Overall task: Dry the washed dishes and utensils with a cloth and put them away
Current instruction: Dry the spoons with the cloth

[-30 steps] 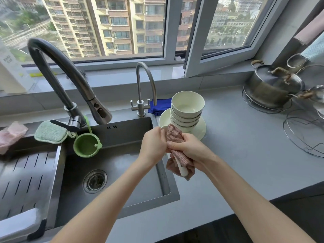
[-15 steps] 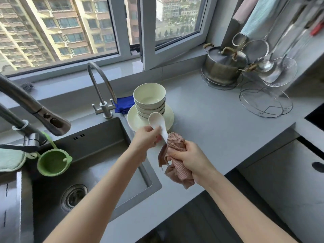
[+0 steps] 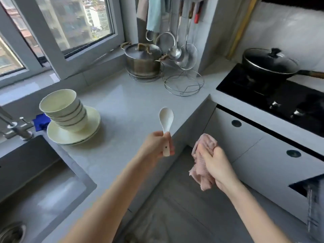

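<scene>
My left hand (image 3: 158, 145): grips the handle of a white ceramic soup spoon (image 3: 166, 124), bowl end up, over the grey countertop (image 3: 133, 102) edge. My right hand (image 3: 213, 163): clenches a crumpled pink waffle-weave cloth (image 3: 201, 170), apart from the spoon. On the counter near the sink: stacked cream bowls (image 3: 64, 109) on cream plates (image 3: 73, 135).
</scene>
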Demonstrator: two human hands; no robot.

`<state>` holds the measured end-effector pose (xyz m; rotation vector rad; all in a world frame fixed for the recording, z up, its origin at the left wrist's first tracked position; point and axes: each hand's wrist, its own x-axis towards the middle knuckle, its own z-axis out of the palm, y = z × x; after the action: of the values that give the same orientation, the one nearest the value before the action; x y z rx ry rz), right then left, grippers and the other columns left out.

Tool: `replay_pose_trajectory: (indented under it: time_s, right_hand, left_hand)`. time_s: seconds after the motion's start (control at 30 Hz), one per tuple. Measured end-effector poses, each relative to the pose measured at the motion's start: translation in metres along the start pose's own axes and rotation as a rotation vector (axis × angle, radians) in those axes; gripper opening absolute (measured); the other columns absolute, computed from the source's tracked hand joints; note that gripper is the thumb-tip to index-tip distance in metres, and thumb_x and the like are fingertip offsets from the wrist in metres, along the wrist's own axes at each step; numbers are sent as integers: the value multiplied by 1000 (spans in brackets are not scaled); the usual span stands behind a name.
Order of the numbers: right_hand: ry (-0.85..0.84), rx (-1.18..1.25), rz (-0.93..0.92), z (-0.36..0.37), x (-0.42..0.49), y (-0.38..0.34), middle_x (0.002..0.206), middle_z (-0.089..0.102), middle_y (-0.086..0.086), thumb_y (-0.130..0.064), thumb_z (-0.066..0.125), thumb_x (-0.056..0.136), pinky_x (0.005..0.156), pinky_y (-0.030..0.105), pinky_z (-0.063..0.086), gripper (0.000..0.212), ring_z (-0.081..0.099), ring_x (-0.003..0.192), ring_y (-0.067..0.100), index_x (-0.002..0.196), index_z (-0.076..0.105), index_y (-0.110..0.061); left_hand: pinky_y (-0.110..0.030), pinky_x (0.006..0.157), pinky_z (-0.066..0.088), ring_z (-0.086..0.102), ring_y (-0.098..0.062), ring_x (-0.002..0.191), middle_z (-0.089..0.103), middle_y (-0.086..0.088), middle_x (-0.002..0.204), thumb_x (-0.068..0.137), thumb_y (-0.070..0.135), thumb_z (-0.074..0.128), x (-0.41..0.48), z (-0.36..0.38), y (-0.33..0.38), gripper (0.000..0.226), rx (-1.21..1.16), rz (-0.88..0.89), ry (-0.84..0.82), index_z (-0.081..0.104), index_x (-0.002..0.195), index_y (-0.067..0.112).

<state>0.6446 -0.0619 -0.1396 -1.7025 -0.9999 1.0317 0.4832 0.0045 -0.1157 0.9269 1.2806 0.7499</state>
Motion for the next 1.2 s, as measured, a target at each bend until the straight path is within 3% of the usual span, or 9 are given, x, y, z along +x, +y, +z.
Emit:
replay_pose_trajectory:
  time_s: [0.1,0.17,0.23,0.37,0.5,0.7,0.87,1.07,1.2]
  right_hand:
    - [84,172,-135,-70,-6,3,89,64,-7,-32,42,101,74,33,56,30,66,81,15,119,47,-9]
    - [97,143,-256,-106,-14,5,116,53,-22,-28,41,101,94,22,46,32,56,107,-8,133,36,-25]
    - [153,111,-315,-140,-26,17,122,44,-27,-14,49,99,93,4,37,42,46,106,-25,133,29,-29]
    - [436,80,-279,-227,-51,44,101,62,-14,-10,66,88,78,6,45,28,60,89,-14,106,49,-21]
    - [612,-56,-235,-306,-67,67,86,60,-13,-15,63,91,64,4,40,14,57,73,-14,101,54,-11]
    - [865,-460,-115,-417,-89,120,73,60,10,-5,51,95,52,23,30,10,61,70,32,88,48,2]
    - [816,-681,145,-515,-95,174,97,60,15,-20,51,97,61,26,34,23,58,81,31,108,49,1]
    - [738,-751,381,-606,-77,244,103,48,8,-41,53,94,66,26,39,39,52,85,21,111,47,-7]
    - [617,-796,430,-649,-58,286,106,51,6,-37,51,95,53,14,36,37,52,77,11,119,46,-9]
  left_hand:
    - [-20,42,44,44,-12,40,47,-3,57,96,16,47,-26,71,-8,31,230,15,-221,53,67,10]
    - [-17,39,30,34,-12,42,44,1,52,96,19,45,-45,127,-20,33,329,110,-360,51,64,11]
    - [-18,39,25,31,-11,41,44,1,50,97,22,45,-62,180,-31,33,352,201,-416,52,69,7]
    - [-19,39,19,26,-8,38,39,5,46,99,19,43,-89,268,-51,34,315,221,-567,49,69,5]
    - [-18,41,19,23,-7,37,34,11,42,98,19,44,-110,343,-71,37,323,175,-654,42,61,13]
    - [-22,45,24,32,-14,44,40,3,49,91,15,46,-112,438,-93,30,674,259,-644,52,62,12]
    - [-13,36,28,35,-6,31,44,-1,54,96,12,39,-78,529,-119,27,675,52,-696,59,77,7]
    - [-22,52,36,47,-14,51,49,-6,60,93,-7,31,-18,669,-179,26,448,-327,-654,54,87,4]
    - [-14,35,39,56,-13,52,56,-13,70,98,-2,39,14,737,-212,15,236,-626,-505,52,90,-2]
